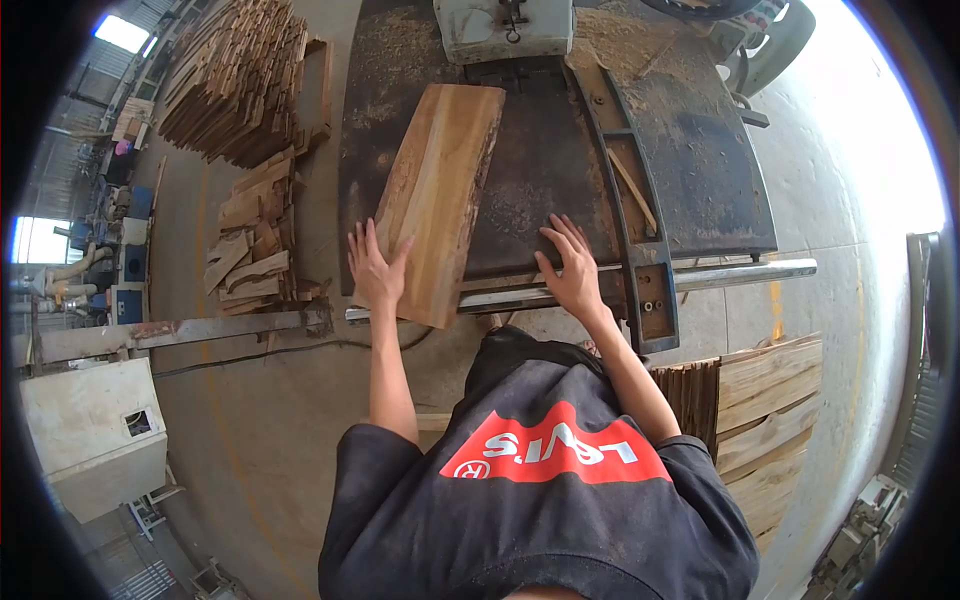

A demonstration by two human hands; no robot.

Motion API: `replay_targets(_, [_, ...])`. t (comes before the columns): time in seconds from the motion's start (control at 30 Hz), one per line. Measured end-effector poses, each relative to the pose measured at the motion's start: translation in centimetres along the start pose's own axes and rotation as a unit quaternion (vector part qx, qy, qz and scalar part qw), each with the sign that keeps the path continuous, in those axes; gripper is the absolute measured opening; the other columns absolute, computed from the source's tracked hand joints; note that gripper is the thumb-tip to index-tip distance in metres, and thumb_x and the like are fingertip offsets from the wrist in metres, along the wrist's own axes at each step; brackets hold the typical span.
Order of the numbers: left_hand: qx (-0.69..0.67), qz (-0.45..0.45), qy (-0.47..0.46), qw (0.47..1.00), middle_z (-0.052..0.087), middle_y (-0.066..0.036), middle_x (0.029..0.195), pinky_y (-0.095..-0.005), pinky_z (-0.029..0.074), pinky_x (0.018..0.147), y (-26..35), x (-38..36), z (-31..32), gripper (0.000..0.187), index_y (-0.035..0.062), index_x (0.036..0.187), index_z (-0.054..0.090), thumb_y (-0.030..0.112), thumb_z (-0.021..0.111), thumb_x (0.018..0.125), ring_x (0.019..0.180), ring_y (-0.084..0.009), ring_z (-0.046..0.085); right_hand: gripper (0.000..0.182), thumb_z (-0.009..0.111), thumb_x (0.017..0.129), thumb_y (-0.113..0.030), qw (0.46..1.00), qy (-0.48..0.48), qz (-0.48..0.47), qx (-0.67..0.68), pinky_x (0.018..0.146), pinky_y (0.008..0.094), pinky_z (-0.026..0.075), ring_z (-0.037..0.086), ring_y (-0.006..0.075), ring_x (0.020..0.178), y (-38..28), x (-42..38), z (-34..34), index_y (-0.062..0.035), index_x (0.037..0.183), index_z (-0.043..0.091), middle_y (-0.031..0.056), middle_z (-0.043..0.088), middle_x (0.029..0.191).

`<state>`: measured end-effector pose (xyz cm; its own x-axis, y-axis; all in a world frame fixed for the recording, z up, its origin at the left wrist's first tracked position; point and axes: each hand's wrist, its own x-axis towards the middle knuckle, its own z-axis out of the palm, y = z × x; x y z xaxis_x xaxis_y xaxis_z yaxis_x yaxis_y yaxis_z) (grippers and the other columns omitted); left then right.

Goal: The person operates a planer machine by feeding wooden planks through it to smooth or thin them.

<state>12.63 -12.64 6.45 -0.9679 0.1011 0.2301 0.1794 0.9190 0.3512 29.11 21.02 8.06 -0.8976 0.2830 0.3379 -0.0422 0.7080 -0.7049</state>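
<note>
A wooden board (432,200) with a rough, bark-like right edge lies at a slant on the dark metal saw table (535,180). Its near end juts past the table's front edge. My left hand (378,270) rests at the board's left edge near that end, thumb over the wood and fingers stretched out. To the right of the board, my right hand (574,272) is at the front of the table with its fingers spread and nothing in it. Just beyond it runs the black metal fence (612,185), with a thin wood strip (632,190) lying in it.
A machine housing (505,32) stands over the table's far side, with sawdust around it. Metal rails (745,272) run along the front edge. Stacked boards (235,80) and wood offcuts (250,240) are at left; more boards (768,400) stand at right. A cable (270,350) crosses the floor.
</note>
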Motion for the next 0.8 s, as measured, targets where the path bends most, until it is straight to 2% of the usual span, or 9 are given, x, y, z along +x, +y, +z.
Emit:
replay_targets(0.1, [-0.027,-0.002,-0.005,1.0,0.044,-0.018,0.175,-0.0607,0.026,0.133,2.2,-1.9,0.5,0.109,0.0024,0.17,0.041,0.072,0.075,0.094,0.166,-0.0392,0.033,0.044,0.077,0.098,-0.015,0.993,0.025,0.071,0.088,0.13,0.0572,0.037,0.049,0.0445,0.155,-0.7,-0.1,2.0,-0.0026,0.139,0.069,0.0232,0.062,0.158])
replay_targets(0.13, [-0.031,-0.008,0.001,0.999,0.044,-0.018,0.175,-0.0608,0.025,0.134,3.2,-2.7,0.7,0.11,0.0018,0.17,0.041,0.072,0.077,0.093,0.166,-0.0393,0.033,0.05,0.077,0.1,-0.017,0.989,0.022,0.1,0.11,0.13,0.0573,0.037,0.048,0.0452,0.156,-1.0,0.0,2.5,-0.0019,0.146,0.065,0.0242,0.062,0.157])
replay_targets(0.23, [-0.051,-0.012,0.017,0.998,0.046,-0.022,0.173,-0.0609,0.025,0.133,5.0,-4.7,1.0,0.115,-0.0017,0.17,0.039,0.066,0.085,0.088,0.165,-0.041,0.034,0.057,0.076,0.101,-0.019,0.995,0.041,0.066,0.063,0.131,0.057,0.035,0.046,0.0462,0.156,-2.0,0.4,4.0,-0.0007,0.152,0.06,0.0252,0.061,0.158])
replay_targets(0.3, [-0.069,0.012,0.035,0.997,0.048,-0.025,0.17,-0.0626,0.027,0.132,5.9,-5.3,1.4,0.121,-0.0047,0.169,0.037,0.066,0.088,0.085,0.164,-0.0437,0.035,0.067,0.075,0.102,-0.02,0.998,0.018,0.024,0.048,0.133,0.0572,0.031,0.042,0.0475,0.159,-2.3,0.4,4.8,0.002,0.16,0.051,0.0269,0.056,0.162])
replay_targets(0.37, [-0.087,0.034,0.014,0.995,0.043,-0.027,0.173,-0.0607,0.026,0.133,7.6,-6.5,1.1,0.123,-0.0063,0.17,0.034,0.063,0.089,0.085,0.165,-0.0443,0.032,0.07,0.074,0.102,-0.02,0.999,-0.006,0.003,0.045,0.134,0.0577,0.028,0.04,0.0477,0.16,-2.6,-0.4,4.8,0.0033,0.163,0.047,0.0274,0.054,0.164])
replay_targets(0.4, [-0.093,0.042,0.005,0.995,0.041,-0.026,0.175,-0.0591,0.025,0.134,8.6,-7.0,1.3,0.123,-0.0059,0.17,0.034,0.062,0.09,0.084,0.166,-0.0432,0.031,0.073,0.072,0.103,-0.019,0.998,-0.037,-0.002,0.041,0.135,0.0585,0.025,0.035,0.0495,0.162,-2.7,-0.8,4.4,0.0059,0.164,0.043,0.0307,0.046,0.169])
replay_targets(0.57, [-0.156,0.107,-0.045,0.981,0.031,-0.032,0.178,-0.0597,0.022,0.135,11.3,-8.6,2.4,0.129,-0.0085,0.172,0.027,0.062,0.089,0.084,0.168,-0.047,0.025,0.073,0.068,0.107,-0.021,0.998,-0.008,-0.009,-0.056,0.135,0.0612,0.022,0.032,0.0514,0.163,-1.8,-2.6,3.6,0.0047,0.168,0.039,0.0354,0.037,0.173])
replay_targets(0.67, [-0.144,0.149,-0.072,0.976,0.018,-0.039,0.178,-0.071,0.014,0.133,10.8,-9.0,2.3,0.149,-0.0058,0.174,0.021,0.073,0.092,0.07,0.168,-0.0522,0.016,0.071,0.068,0.107,-0.021,0.997,-0.007,-0.016,-0.072,0.134,0.0617,0.024,0.033,0.0512,0.163,-0.8,-2.2,3.1,0.0046,0.167,0.041,0.0346,0.038,0.172])
replay_targets(0.8, [-0.076,0.19,-0.154,0.966,0.002,-0.043,0.179,-0.0828,-0.003,0.125,11.0,-9.3,-1.0,0.176,-0.0002,0.178,0.013,0.085,0.094,0.047,0.169,-0.0568,0.002,0.069,0.067,0.106,-0.021,0.996,-0.001,-0.023,-0.081,0.133,0.0618,0.026,0.037,0.0508,0.161,-1.1,-1.8,3.3,0.0048,0.166,0.043,0.0343,0.041,0.171])
